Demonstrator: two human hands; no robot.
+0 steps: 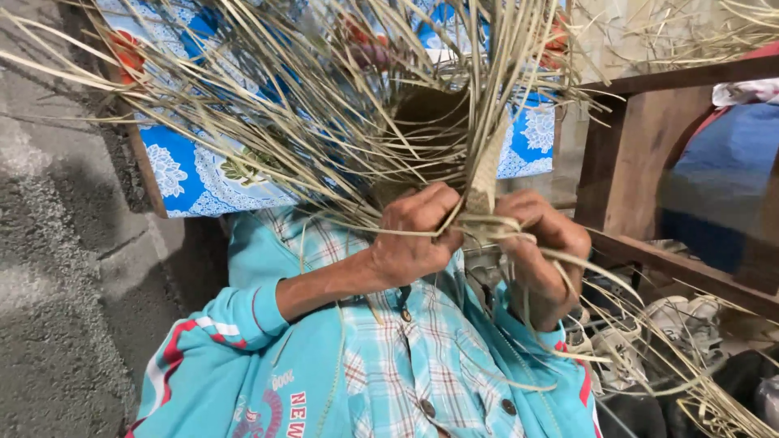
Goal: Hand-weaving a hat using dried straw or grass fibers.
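Note:
A half-woven piece of dry straw (438, 138) is held up in front of me, its many loose strips (268, 105) fanning out to the left and upward. My left hand (414, 231) grips the lower edge of the weave with curled fingers. Just to its right, my right hand (540, 251) pinches a few thin strips (495, 223) that wrap across between both hands. A flat woven band (485, 174) rises between the hands. I wear a turquoise jacket (243, 357) over a checked shirt (422, 357).
A blue and white patterned cloth (195, 174) hangs behind the straw. A dark wooden frame (625, 162) stands at the right with a blue bundle (722, 186) inside. Shoes (649, 332) and stray straw lie at lower right. Grey concrete floor (57, 268) lies on the left.

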